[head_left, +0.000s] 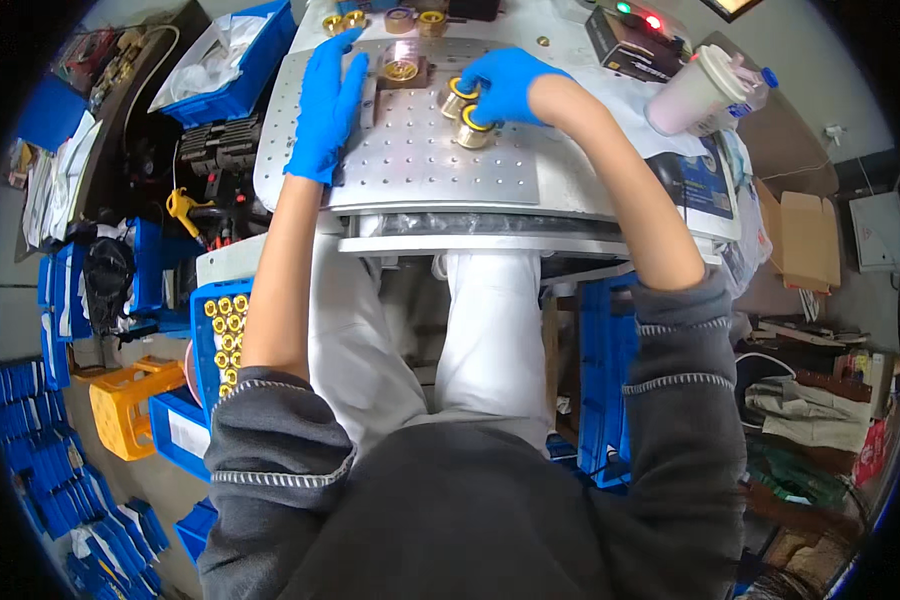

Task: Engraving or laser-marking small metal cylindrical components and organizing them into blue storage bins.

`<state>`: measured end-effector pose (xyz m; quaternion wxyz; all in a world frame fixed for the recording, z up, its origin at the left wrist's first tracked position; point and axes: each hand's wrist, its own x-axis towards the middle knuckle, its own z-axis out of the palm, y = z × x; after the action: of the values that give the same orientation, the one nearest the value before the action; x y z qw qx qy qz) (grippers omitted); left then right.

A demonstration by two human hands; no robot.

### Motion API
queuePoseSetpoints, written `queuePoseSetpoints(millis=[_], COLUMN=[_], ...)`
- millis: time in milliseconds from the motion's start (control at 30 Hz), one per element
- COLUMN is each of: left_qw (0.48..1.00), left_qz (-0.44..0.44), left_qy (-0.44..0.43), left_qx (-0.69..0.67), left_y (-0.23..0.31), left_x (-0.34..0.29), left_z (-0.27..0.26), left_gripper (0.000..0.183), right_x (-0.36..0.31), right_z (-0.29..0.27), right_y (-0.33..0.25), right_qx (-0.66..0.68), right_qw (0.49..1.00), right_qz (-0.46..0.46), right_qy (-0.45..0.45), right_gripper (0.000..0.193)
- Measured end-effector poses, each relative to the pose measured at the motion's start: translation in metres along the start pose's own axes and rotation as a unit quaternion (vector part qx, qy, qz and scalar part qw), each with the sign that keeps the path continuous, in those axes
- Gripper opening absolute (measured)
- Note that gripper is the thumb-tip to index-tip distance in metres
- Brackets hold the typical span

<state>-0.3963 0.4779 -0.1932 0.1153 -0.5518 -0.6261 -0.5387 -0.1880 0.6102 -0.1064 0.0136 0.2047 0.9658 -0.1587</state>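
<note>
A pale pink lidded plastic cup (698, 92) is lying tilted at the right end of the workbench, beside a black box with red and green lights (632, 38). A blue plastic bin holding white bags (232, 60) is sitting at the upper left. An orange plastic crate (130, 405) is standing on the floor, and brown cardboard boxes (802, 240) are leaning at the right.

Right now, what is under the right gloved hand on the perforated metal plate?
Two brass-coloured cylindrical parts with dark rings sit under the right hand, whose fingers touch them. The glove covers their far sides, so anything else beneath the palm on the perforated plate cannot be seen.
</note>
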Motion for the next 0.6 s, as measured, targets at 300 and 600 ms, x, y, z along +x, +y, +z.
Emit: queuePoseSetpoints(millis=[300,600], left_qw=[0.994,0.993], left_qz=[0.052,0.045], left_qy=[-0.076,-0.092], left_qx=[0.058,0.051], left_y=[-0.02,-0.017], left_x=[0.003,0.003], left_z=[0.005,0.008], left_gripper=[0.05,0.045], right_x=[0.013,-0.034], right_z=[0.003,0.051], right_y=[-0.041,-0.024], right_qx=[-0.027,-0.086], right_qw=[0.996,0.987], right_qz=[0.06,-0.013], right_qy=[-0.054,0.138], right_gripper=[0.039,0.032])
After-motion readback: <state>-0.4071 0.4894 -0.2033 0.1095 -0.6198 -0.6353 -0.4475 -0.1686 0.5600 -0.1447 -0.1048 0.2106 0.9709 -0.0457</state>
